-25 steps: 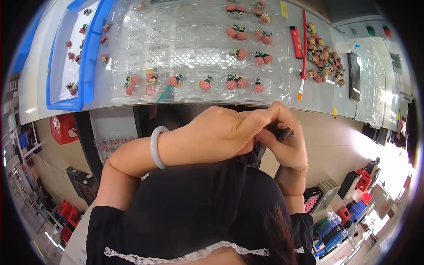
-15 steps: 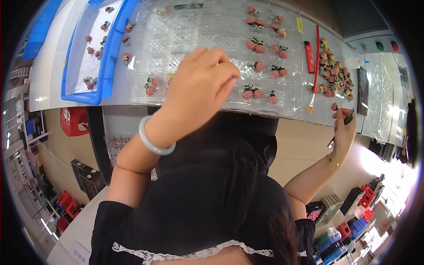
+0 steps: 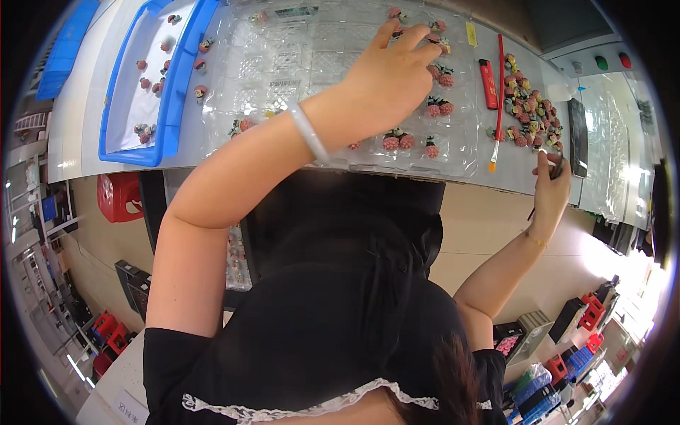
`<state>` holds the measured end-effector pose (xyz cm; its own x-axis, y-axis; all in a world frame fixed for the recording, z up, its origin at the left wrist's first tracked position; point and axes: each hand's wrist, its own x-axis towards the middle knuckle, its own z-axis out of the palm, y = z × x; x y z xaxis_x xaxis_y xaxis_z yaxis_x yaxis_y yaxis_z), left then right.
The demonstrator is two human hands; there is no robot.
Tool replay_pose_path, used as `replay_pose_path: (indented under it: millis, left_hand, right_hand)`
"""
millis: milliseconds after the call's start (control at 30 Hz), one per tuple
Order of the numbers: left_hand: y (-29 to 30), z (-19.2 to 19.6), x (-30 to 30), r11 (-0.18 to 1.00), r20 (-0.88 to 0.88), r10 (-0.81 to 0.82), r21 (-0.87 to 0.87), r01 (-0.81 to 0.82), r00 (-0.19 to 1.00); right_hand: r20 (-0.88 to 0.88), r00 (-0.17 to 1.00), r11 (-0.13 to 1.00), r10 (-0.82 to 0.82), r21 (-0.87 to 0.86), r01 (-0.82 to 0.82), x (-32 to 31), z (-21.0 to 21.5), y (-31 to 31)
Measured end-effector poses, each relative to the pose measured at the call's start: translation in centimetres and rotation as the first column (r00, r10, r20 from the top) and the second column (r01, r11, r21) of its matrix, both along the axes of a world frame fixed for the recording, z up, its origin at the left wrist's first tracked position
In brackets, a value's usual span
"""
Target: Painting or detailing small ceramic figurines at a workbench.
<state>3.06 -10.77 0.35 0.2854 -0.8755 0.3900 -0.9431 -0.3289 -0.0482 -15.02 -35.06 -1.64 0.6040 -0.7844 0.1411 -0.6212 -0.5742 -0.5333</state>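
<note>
My left hand (image 3: 393, 85) is stretched over the clear plastic tray (image 3: 312, 53), its fingers apart and reaching among small pink berry-like figurines (image 3: 397, 140) in the right-hand columns. Its palm and forearm hide part of the tray's middle. Whether a fingertip touches a figurine cannot be made out. My right hand (image 3: 552, 185) is at the table's near right edge, its fingers closed around a slim dark tool (image 3: 557, 167). A small pale or pink thing shows at its fingertips, too blurred to name. Just beyond lies a pile of similar figurines (image 3: 528, 106).
A blue bin (image 3: 166, 134) with a few figurines stands at the left. Between tray and pile lie a red-handled brush (image 3: 500, 92) and a red rectangular object (image 3: 487, 83). A dark flat object (image 3: 578, 134) sits right of the pile. Below the table is a red stool (image 3: 119, 197).
My left hand has moved right and away across the tray, and its fingers have spread. My right hand has shifted slightly toward the pile; the pink figurine at its fingertips no longer shows clearly.
</note>
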Motion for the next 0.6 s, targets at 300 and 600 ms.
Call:
replay_pose_path:
  millis: [300,600]
  left_hand:
    - [5.0,4.9,-5.0,0.949,-0.963,-0.265,-0.254,-0.188,-0.038]
    - [6.0,2.1,-7.7,0.811,-0.789,-0.542,-0.399,-0.429,-0.289]
  right_hand:
    - [0.463,0.833,0.773,0.302,0.392,-0.498,-0.3,4.6,10.9]
    - [0.533,0.740,0.575,0.410,0.479,-0.663,1.5,5.1,15.0]
